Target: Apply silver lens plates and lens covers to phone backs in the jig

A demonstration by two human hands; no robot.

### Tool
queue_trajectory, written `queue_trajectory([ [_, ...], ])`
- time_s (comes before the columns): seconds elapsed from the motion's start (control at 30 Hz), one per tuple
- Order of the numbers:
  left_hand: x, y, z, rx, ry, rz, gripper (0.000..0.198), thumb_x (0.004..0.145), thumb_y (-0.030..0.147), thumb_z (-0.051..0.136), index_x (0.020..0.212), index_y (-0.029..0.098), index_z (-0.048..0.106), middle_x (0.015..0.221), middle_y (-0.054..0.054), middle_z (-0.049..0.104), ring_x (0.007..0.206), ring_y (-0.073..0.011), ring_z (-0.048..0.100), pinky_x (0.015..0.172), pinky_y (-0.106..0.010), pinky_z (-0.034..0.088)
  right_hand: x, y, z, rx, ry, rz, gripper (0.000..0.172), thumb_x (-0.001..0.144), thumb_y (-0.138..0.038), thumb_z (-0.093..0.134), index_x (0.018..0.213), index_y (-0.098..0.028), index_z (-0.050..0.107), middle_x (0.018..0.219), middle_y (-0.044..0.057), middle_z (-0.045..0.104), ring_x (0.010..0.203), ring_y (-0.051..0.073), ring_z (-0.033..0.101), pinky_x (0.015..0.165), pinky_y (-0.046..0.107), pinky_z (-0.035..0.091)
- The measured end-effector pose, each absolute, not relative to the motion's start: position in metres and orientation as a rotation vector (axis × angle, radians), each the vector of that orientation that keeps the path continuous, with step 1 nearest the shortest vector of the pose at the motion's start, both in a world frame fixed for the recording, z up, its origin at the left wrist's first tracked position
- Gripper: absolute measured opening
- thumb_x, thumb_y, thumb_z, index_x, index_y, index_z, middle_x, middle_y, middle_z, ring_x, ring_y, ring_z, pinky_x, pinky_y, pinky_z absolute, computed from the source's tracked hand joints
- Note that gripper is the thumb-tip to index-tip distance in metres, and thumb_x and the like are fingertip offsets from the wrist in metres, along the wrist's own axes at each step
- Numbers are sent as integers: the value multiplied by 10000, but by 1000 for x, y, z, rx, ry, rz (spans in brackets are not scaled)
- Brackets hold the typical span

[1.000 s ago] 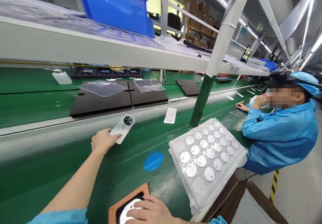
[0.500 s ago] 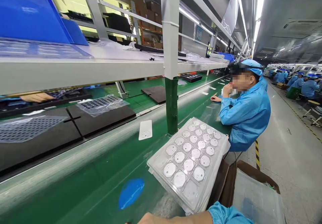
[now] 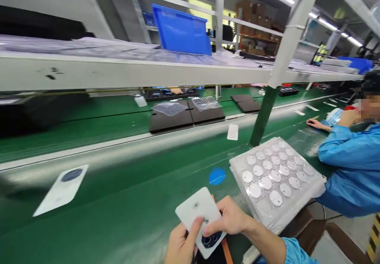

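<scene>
A white phone back panel (image 3: 198, 206) with a dark round camera-like patch (image 3: 211, 240) is held between both hands near the bottom middle. My left hand (image 3: 181, 242) grips its lower left edge, thumb on the face. My right hand (image 3: 233, 218) closes on its right side, thumb beside the dark patch. Beneath the panel shows a black piece with an orange edge (image 3: 227, 252), mostly hidden. To the right, a clear plastic tray (image 3: 263, 208) of white round discs rests on a stack of similar-looking trays.
A white panel with a dark oval (image 3: 61, 188) lies at left on the green bench (image 3: 118, 208). Beyond are a blue patch (image 3: 217, 175), a small white card (image 3: 232, 132) and dark foam boards (image 3: 172, 123). A green-wrapped post (image 3: 263, 117) rises behind the tray; a co-worker (image 3: 353, 165) sits right.
The view has swung left. Both hands now show in front, holding the white phone back panel; before, only part of one arm and hand showed at the bottom edge.
</scene>
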State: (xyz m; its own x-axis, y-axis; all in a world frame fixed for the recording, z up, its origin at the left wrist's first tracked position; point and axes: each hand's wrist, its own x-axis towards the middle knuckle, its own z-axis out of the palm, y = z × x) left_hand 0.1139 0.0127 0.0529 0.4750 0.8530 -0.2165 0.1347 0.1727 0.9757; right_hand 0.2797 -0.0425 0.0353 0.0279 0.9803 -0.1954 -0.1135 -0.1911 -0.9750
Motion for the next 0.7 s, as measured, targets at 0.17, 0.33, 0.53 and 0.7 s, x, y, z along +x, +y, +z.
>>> queue_trajectory([
  [0.17,122,14,52,1345,840,503,567,708,668,737,609,114,667,468,-32,560,401,-108,487,411,-202,383,285,-54,48,-1471,-1118,1357,316,640,-417,850,719,-128,753,650,-10,657,595,132,566,567,230,440],
  [0.33,136,24,41,954,856,842,582,742,629,766,932,80,741,875,-141,761,647,-185,704,634,-264,581,299,-53,58,-1726,-1261,258,199,857,-396,712,857,-199,738,842,49,728,863,225,680,836,356,553],
  [0.53,152,14,35,751,762,1045,630,776,629,759,1114,98,726,1121,-173,739,983,-285,732,883,-387,609,281,-41,51,-1567,-1455,-102,111,974,-261,594,1002,-200,683,977,68,719,893,181,703,821,298,571],
  [0.7,162,8,22,921,783,1059,642,800,662,712,1126,110,746,1178,-172,721,1072,-320,703,965,-427,578,278,-30,46,-1547,-1348,-116,156,988,-266,563,963,-193,698,958,77,719,867,176,712,783,279,585],
])
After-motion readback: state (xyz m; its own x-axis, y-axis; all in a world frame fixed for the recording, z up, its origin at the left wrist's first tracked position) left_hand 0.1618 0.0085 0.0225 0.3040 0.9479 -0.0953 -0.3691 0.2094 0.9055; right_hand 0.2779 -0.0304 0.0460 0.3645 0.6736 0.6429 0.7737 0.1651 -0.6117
